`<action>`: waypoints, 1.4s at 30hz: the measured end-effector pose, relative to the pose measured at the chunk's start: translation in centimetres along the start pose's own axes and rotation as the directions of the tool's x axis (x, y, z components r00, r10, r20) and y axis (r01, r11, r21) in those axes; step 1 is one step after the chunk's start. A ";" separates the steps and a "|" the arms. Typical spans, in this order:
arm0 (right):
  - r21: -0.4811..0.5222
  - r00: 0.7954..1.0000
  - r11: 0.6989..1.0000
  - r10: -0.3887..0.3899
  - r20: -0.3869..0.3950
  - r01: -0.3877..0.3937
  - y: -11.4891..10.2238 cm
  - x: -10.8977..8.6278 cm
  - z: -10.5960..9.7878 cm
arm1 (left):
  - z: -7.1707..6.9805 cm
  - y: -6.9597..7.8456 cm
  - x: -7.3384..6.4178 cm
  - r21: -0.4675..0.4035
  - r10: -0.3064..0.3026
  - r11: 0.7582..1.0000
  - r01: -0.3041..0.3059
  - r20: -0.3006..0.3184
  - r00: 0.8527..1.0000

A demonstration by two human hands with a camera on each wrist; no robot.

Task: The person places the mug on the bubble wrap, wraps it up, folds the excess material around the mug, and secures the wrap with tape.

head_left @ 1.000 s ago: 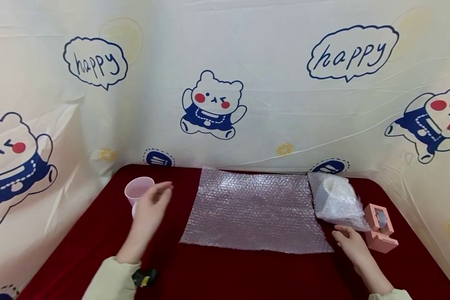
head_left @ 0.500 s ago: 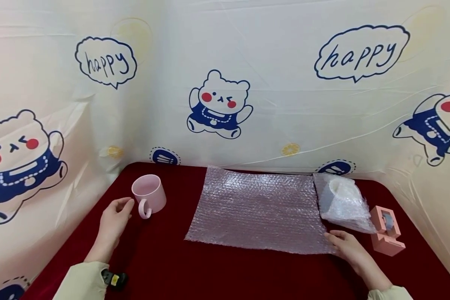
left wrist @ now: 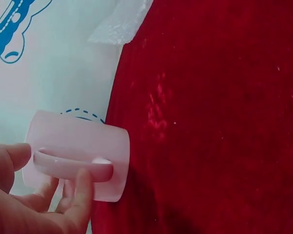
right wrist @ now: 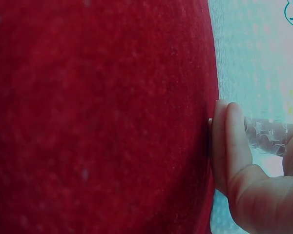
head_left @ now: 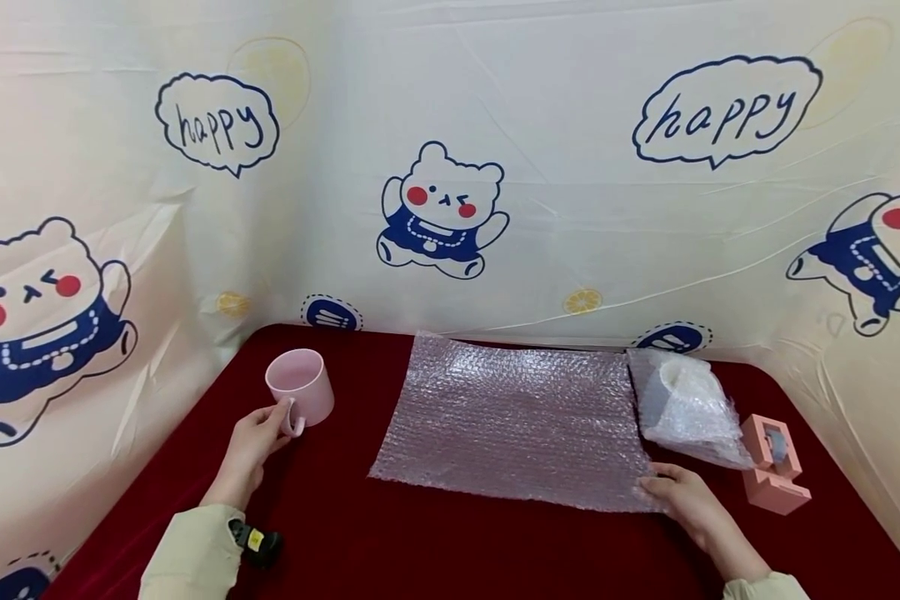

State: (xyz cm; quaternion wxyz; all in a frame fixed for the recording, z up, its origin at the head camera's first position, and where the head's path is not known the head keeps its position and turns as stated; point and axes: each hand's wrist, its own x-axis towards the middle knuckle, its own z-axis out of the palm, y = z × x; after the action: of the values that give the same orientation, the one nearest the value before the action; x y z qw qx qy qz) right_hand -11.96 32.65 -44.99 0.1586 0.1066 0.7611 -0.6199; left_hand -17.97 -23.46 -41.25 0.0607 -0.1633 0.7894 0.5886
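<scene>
At the left of the head view stands a pink mug [head_left: 309, 395], upright, its handle toward the near side. My left hand [head_left: 255, 446] holds it at the handle [left wrist: 73, 168]; in the left wrist view the fingers curl about the handle, with the thumb near the rim. A sheet of bubble wrap [head_left: 517, 421] lies flat in the middle. My right hand [head_left: 686, 504] holds its near right corner. The right wrist view shows the wrap's edge [right wrist: 263, 136] between the fingers and the thumb, most of which is cut off.
To the right lies a bubble-wrapped bundle [head_left: 682, 404] with a white cup-like rim showing. Beside it stands a pink tape dispenser [head_left: 776, 467]. Dark red cloth [head_left: 450, 550] covers the table, and a printed curtain [head_left: 540, 208] hangs behind it.
My left hand first moved left off the mug, then came back right to its handle. My right hand moved slightly left onto the bubble wrap's corner. The head view shifted a little.
</scene>
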 end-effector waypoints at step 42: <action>0.082 0.999 0.997 -0.019 0.039 0.016 -0.1 0.0 0.7 | 2.2 5.9 -3.4 -0.133 0.112 0.985 -0.110 0.014 0.994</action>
State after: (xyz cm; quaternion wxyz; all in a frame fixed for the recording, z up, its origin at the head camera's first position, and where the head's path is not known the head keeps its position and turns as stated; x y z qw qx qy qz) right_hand -11.90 31.90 -44.99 0.1638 0.0938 0.7328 -0.6538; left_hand -16.95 -19.21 -35.61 0.0254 -0.1163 0.7561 0.6436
